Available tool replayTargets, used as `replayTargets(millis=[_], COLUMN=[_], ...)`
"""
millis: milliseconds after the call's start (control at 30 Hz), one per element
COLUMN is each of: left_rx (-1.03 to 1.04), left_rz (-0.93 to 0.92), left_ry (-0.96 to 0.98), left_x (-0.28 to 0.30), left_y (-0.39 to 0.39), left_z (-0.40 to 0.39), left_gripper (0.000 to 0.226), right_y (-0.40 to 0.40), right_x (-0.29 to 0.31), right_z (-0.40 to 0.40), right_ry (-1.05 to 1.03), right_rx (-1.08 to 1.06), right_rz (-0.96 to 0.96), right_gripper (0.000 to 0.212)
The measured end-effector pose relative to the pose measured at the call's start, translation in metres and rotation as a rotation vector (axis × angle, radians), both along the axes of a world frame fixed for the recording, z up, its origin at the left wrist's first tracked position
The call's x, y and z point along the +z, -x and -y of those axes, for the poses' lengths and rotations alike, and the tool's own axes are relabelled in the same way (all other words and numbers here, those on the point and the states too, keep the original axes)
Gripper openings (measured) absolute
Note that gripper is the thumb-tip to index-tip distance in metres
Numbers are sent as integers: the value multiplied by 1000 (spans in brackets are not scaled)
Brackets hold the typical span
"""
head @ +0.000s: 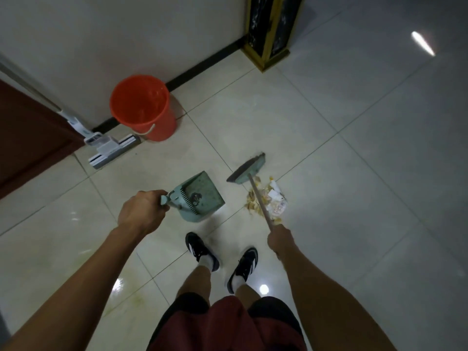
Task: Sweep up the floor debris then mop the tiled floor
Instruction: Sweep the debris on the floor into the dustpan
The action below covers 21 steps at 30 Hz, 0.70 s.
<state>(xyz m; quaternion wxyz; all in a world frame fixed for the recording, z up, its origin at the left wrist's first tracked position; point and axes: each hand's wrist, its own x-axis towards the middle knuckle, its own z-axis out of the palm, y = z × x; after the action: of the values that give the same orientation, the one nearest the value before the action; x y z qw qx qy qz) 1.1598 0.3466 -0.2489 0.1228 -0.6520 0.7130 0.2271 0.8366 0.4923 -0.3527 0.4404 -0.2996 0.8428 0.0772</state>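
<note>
- The debris pile of scraps and crumpled wrappers lies on the tiled floor and serves as the landmark here.
- The broom has its green head just beyond the pile, on the far side from the person's feet; its stick runs back across the pile to the right hand, whose fingers are wrapped tight around the stick.
- The dustpan sits just beside the pile, to its left, with its open mouth facing toward the broom head and not yet touching the debris. A dark bit already lies in its tray.
- The left hand is clenched around the dustpan handle, holding the pan tilted near the floor.
- The sweeping step looks to be in hand: the debris is gathered but not yet in the pan.
- The next move probably calls for bringing the pan's lip flat to the floor against the pile's left edge, then drawing the broom head across the pile toward it.
- Farther from the pile, by the wall, an orange bucket and a flat mop stand untouched; mopping has not begun.
</note>
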Motion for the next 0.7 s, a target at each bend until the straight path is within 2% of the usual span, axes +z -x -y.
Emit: replayTargets(millis=[333,500,700], left_rx=[-130,-191,-237], left_rz=[39,39,66], left_ry=[29,33,1], left_x=[7,9,5], left_y=[62,73,69], left_z=[-32,-41,-45], left_gripper=[14,16,18], right_y=[30,39,22], right_x=[17,28,22], right_z=[-99,-102,-93], right_ry=[-24,29,63], right_rx=[-105,-207,-216], right_rz=[83,68,68], right_gripper=[31,31,34])
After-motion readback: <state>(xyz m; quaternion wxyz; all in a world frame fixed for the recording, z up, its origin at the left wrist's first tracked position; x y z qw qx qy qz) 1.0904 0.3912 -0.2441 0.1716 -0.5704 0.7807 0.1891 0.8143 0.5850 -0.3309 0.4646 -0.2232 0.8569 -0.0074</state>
